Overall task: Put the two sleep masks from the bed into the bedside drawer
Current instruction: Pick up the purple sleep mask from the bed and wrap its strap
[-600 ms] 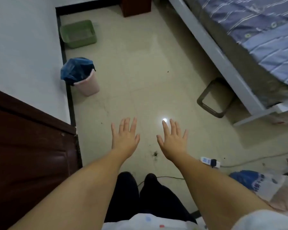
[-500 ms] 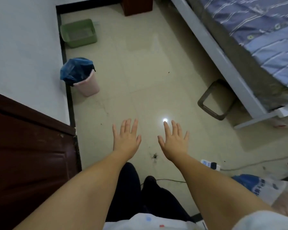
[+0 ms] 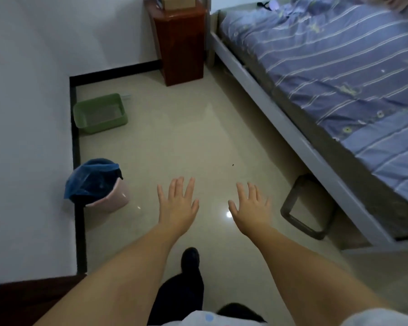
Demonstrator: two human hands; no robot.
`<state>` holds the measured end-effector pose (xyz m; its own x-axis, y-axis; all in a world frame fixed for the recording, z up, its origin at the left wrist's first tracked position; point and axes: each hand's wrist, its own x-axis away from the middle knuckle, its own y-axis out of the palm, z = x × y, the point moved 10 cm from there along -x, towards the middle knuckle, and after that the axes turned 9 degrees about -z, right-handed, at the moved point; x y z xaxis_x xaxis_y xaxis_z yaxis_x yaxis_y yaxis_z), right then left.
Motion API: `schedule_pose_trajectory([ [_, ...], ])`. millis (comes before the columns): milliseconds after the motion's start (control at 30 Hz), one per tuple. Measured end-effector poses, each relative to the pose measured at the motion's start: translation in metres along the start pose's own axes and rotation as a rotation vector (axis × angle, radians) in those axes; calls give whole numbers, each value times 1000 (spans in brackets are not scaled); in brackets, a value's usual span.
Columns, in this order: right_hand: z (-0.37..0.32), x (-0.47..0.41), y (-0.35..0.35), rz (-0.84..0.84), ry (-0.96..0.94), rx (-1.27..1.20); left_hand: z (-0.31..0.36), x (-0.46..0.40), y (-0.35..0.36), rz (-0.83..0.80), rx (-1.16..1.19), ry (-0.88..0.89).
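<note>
Judging from how things lie, nothing of the task is done yet. The left hand [image 3: 177,205] and the right hand [image 3: 251,208] are held out flat above the floor [image 3: 174,137], fingers spread wide, palms down, and nothing is held in either. Neither grip is near any task thing.

A dark shape with a pale patch [image 3: 270,4] is seen at the far end of the bed [image 3: 339,67], near the head; it may be one mask or both, but it is too small and dim to be told for certain. A second mask cannot be made out separately. The bedside cabinet [image 3: 178,41] stands at the far left of the bed, just beside the frame; its drawer cannot be picked out from this angle, nor whether it is shut. A box [image 3: 178,1] rests on its top.

Left to do, as judged: the bed must be reached, both masks lifted, the drawer opened and filled.

Along the left wall a green basin [image 3: 100,114] and a pink bin [image 3: 97,187] with a blue bag are set. A dark frame [image 3: 304,210] sticks out from under the bed at the right. The strip of floor between is open, so the walk is little hindered.
</note>
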<state>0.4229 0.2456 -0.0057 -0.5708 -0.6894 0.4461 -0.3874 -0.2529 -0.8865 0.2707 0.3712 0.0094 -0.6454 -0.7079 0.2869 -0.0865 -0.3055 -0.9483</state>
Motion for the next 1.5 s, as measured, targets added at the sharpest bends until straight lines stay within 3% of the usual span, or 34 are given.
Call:
schedule_pose_trajectory([
  [367, 42, -216, -139, 89, 129, -72, 57, -272, -87, 8, -71, 177],
  [633, 62, -427, -267, 111, 87, -24, 86, -493, -169, 45, -24, 110],
  [900, 29, -632, -372, 118, -20, 33, 65, -695, -242, 96, -28, 51],
  [1233, 27, -884, -516, 162, 107, -68, 90, -1003, -355, 132, -187, 246],
  [1500, 109, -1050, -583, 112, 267, -142, 186, -1207, -368, -1, -275, 478],
])
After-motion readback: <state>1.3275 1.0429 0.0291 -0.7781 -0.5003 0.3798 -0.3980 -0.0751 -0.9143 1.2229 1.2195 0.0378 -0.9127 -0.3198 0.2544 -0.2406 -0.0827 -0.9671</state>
